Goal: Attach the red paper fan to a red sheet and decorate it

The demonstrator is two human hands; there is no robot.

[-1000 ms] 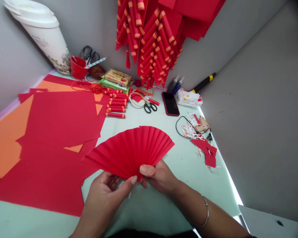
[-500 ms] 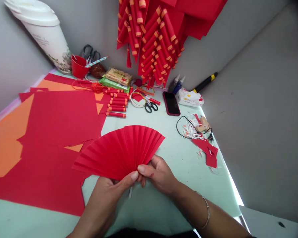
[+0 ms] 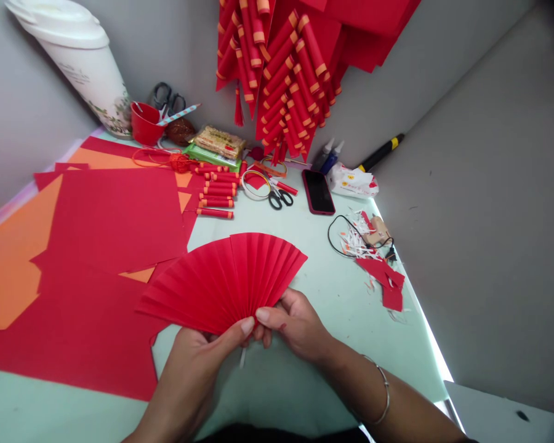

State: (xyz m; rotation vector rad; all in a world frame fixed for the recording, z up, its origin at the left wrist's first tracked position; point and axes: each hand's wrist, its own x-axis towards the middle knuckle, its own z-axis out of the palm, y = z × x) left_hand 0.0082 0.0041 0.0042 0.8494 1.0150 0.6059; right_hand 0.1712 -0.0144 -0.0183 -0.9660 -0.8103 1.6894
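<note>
A pleated red paper fan (image 3: 226, 280) is spread open above the table in front of me. My left hand (image 3: 203, 360) grips its narrow lower end, the thumb lying on the folds and the fingers mostly hidden behind. From the other side my right hand (image 3: 298, 323) pinches the same gathered base, its thumb close to the left one. A thin white strip (image 3: 242, 357) sticks out below the fan's base. Large red paper sheets (image 3: 115, 215) lie left of the fan, with orange paper (image 3: 13, 264) on and beside them.
Small red paper rolls (image 3: 215, 213), a tape roll (image 3: 255, 186), scissors (image 3: 281, 198) and a phone (image 3: 318, 192) lie behind the fan. Paper scraps (image 3: 390, 286) and a corded glue gun (image 3: 378, 231) are at right. A white lidded cup (image 3: 92, 80) stands back left; red firecracker decorations (image 3: 289, 86) hang behind.
My left thumb has slid very slightly left on the fan's base. Otherwise the fan and my right hand stay almost in place.
</note>
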